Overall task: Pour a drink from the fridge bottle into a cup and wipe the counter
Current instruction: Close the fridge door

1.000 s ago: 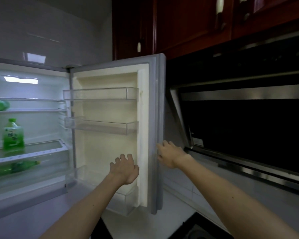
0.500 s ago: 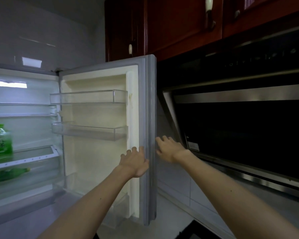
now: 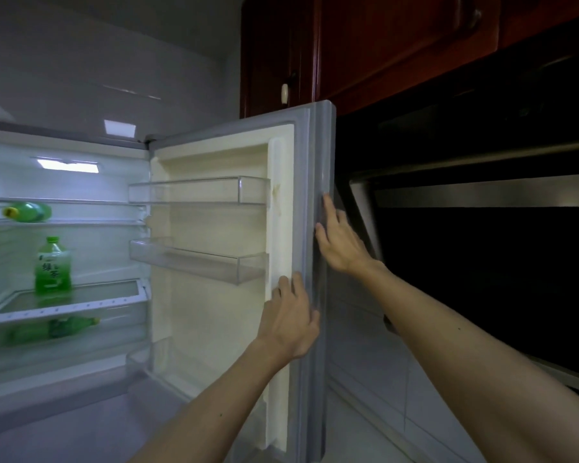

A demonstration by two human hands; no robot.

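- The fridge point(image 3: 64, 262) is seen open across the left half of the frame, lit from within; no cup and no cloth are shown.
- The fridge door point(image 3: 214, 262) is swung wide at the centre of the frame, its inner shelves empty.
- A dark range hood point(image 3: 482, 228) and red-brown cabinets point(image 3: 381, 45) fill the right and upper right.
- The upright green bottle point(image 3: 52, 267) is stood on a glass shelf at centre left; another bottle point(image 3: 27, 212) lies on its side on the shelf above, and a third point(image 3: 71, 327) lies in the drawer below.
- The left hand point(image 3: 290, 320) is laid flat on the door's inner edge, fingers extended, nothing gripped.
- The right hand point(image 3: 340, 242) is pressed open-palmed against the door's outer edge, likewise holding nothing.
- The step in hand is judged to be the opening of the fridge; pouring and wiping are not yet begun.
- For the next move, one hand would need to be released from the door and reached left into the fridge, to be closed around the upright bottle's body.
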